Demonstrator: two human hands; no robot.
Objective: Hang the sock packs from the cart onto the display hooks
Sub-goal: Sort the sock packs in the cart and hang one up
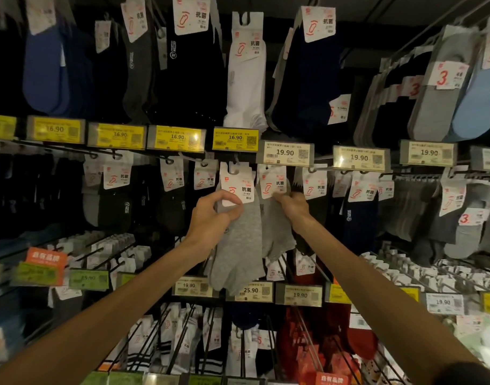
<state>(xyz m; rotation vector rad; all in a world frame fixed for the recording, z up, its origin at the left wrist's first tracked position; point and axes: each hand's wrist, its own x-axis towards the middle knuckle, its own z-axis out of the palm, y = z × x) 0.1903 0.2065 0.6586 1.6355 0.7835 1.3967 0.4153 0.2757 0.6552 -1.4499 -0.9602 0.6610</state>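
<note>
Hanging step: left hand (213, 215) pinches white-carded grey sock pack (239, 232) at black wire hook (236, 162); right hand (292, 207) grips neighbouring grey pack (277, 226); next, likely seat card.

A shop's sock aisle: rows of packaged socks (245, 79) hang on hooks (114, 154) above shelf-edge price labels (285, 153).

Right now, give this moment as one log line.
left hand: pinches grey sock pack | right hand: grips second grey pack | hook: at grey sock pack's top
</note>
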